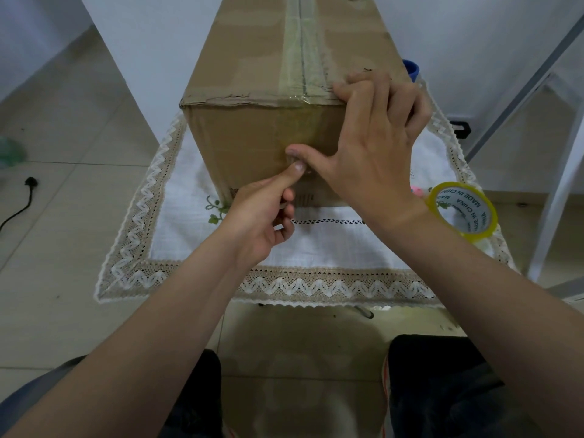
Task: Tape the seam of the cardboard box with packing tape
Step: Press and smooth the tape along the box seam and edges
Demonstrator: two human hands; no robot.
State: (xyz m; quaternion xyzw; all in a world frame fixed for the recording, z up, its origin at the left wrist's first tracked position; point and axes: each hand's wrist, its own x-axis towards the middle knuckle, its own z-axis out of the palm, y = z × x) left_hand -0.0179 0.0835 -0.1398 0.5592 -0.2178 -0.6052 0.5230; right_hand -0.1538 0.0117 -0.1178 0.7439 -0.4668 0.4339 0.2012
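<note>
A long brown cardboard box lies on the table with its short end facing me. Clear packing tape covers the top seam and runs over the near edge down the front face. My right hand rests over the box's top near edge, fingers spread, its thumb pressing the tape's lower end against the front face. My left hand is just below with curled fingers, and its thumb tip touches the same wrinkled tape end. The roll of tape, yellowish with a white printed core, lies on the cloth at the right.
A white tablecloth with a beige lace border covers the small table. A blue object peeks out behind the box's right side. White metal frame legs stand at the right. A black cable with a plug lies on the tiled floor at the left.
</note>
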